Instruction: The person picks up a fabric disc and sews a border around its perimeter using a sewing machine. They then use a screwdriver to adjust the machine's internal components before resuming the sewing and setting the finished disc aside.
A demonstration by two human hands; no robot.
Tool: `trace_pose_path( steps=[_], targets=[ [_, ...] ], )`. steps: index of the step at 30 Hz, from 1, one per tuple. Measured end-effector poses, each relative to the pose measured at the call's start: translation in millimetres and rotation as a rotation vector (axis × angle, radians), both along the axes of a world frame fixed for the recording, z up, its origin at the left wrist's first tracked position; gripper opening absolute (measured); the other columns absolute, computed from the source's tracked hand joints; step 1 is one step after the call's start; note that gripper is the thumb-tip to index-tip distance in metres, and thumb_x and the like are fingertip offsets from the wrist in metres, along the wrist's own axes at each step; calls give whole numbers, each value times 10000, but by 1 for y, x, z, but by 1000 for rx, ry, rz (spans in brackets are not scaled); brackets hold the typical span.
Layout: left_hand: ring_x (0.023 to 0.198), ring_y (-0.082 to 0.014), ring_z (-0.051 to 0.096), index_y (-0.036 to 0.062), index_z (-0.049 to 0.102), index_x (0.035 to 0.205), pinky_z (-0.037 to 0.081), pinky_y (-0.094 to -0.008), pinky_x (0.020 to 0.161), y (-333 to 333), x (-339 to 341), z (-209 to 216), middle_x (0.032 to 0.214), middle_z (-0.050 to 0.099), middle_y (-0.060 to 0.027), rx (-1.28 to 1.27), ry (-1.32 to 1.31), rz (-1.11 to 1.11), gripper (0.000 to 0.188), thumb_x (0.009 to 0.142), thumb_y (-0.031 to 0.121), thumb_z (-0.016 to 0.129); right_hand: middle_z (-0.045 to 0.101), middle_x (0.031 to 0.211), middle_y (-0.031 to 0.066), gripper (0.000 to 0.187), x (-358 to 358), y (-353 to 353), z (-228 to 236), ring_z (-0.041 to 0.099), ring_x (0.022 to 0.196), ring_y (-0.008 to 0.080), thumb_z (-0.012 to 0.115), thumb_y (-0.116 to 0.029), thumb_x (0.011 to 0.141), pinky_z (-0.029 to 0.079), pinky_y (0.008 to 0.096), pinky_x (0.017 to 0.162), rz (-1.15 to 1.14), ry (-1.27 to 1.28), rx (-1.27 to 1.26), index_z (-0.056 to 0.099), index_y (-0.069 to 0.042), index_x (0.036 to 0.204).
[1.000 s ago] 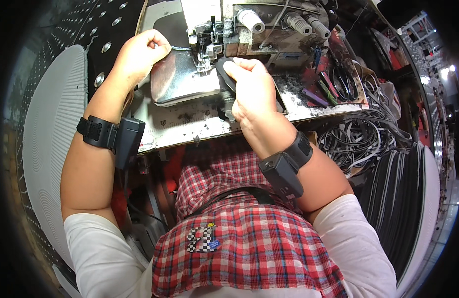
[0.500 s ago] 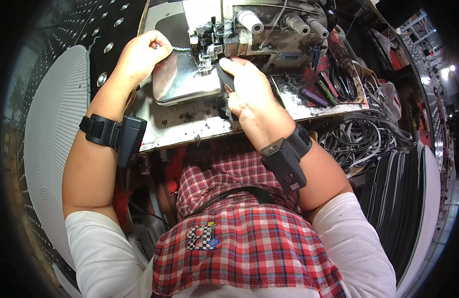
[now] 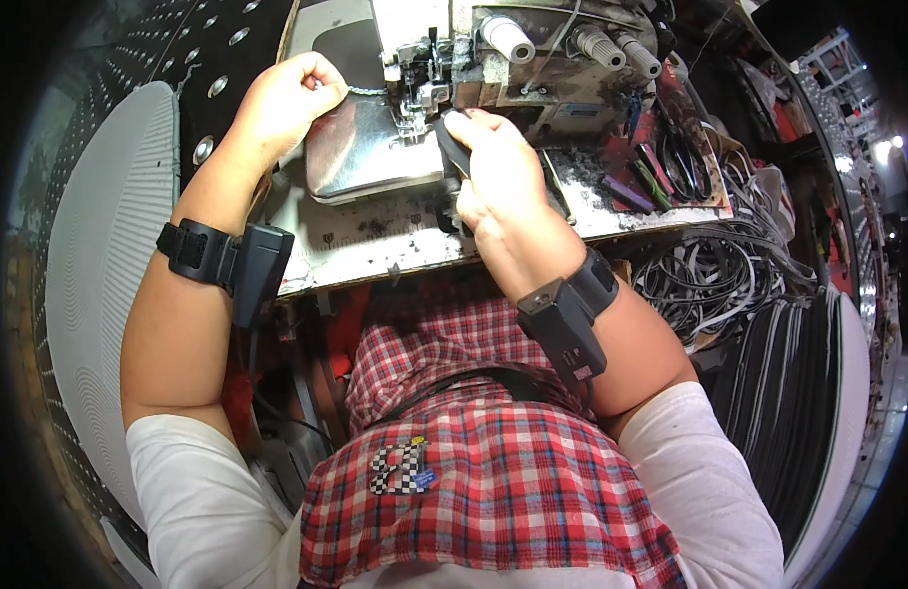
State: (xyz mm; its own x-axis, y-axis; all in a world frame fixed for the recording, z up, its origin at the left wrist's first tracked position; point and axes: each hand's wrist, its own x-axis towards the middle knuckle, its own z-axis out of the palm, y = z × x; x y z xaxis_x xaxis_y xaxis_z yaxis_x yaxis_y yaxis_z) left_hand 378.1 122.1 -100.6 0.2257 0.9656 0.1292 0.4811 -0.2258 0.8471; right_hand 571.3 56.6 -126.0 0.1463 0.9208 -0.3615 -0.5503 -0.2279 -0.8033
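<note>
We pinched cord w/ L hand, 10 o'clock from sewing mach. foot; R hand gripped black cloth, approx. 4 o'clock.

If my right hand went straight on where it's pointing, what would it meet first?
Probably the metal presser-foot assembly, just up and left of your right hand and the black piece it pinches, though depth is hard to judge.

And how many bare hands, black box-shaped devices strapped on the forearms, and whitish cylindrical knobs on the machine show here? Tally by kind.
Bare hands: 2
Black box-shaped devices: 2
Whitish cylindrical knobs: 3
Total: 7
</note>
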Motion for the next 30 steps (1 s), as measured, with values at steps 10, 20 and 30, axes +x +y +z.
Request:
trace_pose_path(
  steps=[10,20,30],
  targets=[
    [571,-57,462,40,569,733,402,-200,536,2,0,0,620,500,18,-12,8,20,29,739,62,587,538,746,29,200,-4,6,-6,500,640,116,642,-13,688,421,250,587,-107,86,-39,512,-40,838],
    [546,-36,417,50,553,731,360,-183,512,-2,3,2,624,480,44,3,43,32,42,761,65,579,534,711,25,178,0,0,3,490,599,109,642,-17,687,406,232,538,-77,36,-10,506,-39,800],
    [549,-41,428,50,547,741,365,-184,518,-1,4,3,622,479,41,0,36,27,48,768,74,579,533,698,26,171,3,0,3,470,561,82,639,-36,699,367,223,441,-58,-55,-2,529,-32,830]
  ],
)
